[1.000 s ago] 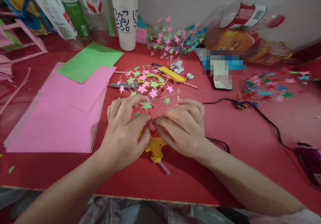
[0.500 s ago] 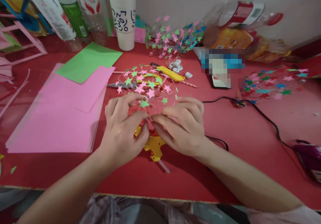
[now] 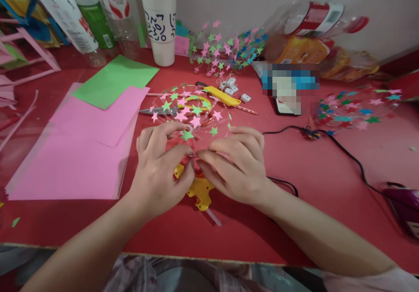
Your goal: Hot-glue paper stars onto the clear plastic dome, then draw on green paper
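Left hand (image 3: 157, 170) and right hand (image 3: 238, 165), fingers narrow, pinch the star spray (image 3: 195, 121) fanning toward twelve o'clock; hot-glue gun (image 3: 202, 192) at six

the light is soft and fairly dim, leaving the grey wall (image 3: 216, 4) dull. a pale sheen washes the right of the red tabletop (image 3: 314, 170); its front strip is darker. faint shadows fall beneath the left hand (image 3: 157, 170) and right hand (image 3: 237, 167), whose fingertips look slightly blurred. the bottles (image 3: 70, 19) lean outward, stretched by the wide lens. 1 patch of coarse pixels (image 3: 291, 82) hides detail.
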Demonstrator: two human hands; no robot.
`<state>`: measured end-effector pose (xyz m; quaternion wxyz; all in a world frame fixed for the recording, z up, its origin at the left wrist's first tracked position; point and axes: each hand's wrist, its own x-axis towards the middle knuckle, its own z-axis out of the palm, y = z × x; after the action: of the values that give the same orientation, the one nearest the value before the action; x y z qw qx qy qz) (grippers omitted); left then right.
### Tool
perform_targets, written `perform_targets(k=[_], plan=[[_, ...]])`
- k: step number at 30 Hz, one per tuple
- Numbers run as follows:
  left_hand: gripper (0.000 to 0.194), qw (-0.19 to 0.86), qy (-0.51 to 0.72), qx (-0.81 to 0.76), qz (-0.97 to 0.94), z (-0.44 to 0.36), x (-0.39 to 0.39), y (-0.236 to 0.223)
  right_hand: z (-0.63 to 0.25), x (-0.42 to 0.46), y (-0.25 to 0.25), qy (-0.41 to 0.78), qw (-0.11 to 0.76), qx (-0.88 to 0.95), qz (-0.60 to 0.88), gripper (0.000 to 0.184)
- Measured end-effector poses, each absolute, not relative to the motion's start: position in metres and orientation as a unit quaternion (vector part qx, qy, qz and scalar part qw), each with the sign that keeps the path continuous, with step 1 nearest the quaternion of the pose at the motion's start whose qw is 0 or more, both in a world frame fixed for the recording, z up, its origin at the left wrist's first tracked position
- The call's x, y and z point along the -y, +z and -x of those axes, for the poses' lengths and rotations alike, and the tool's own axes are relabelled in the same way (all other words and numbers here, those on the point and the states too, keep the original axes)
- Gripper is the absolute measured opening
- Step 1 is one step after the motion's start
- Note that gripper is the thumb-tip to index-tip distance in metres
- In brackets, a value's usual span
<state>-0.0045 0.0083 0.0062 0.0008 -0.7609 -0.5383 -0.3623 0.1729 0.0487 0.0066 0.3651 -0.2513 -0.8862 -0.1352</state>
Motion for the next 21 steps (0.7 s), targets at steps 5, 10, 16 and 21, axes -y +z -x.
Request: perform_targets(k=[5, 10, 16, 21], plan=[[0.012, 0.005, -0.366, 0.535, 0.762, 0.0043, -0.0088, 0.0052, -0.1737, -0.0480, 0.0068, -0.135, 0.360, 0.888, 0.250, 0.006], [0.010, -0.007, -0.358, 0.530, 0.769, 0.0062, -0.0088, 0.0052, -0.1732, -0.0478, 0.0073, -0.136, 0.370, 0.884, 0.250, 0.002], [0.015, -0.023, -0.361, 0.542, 0.759, 0.0053, -0.0084, 0.0048, -0.1741, -0.0474, 0.0049, -0.128, 0.363, 0.889, 0.247, 0.005], [0.013, -0.015, -0.363, 0.547, 0.754, 0.0033, -0.0089, 0.0033, -0.1741, -0.0460, 0.0055, -0.131, 0.353, 0.890, 0.257, 0.006]])
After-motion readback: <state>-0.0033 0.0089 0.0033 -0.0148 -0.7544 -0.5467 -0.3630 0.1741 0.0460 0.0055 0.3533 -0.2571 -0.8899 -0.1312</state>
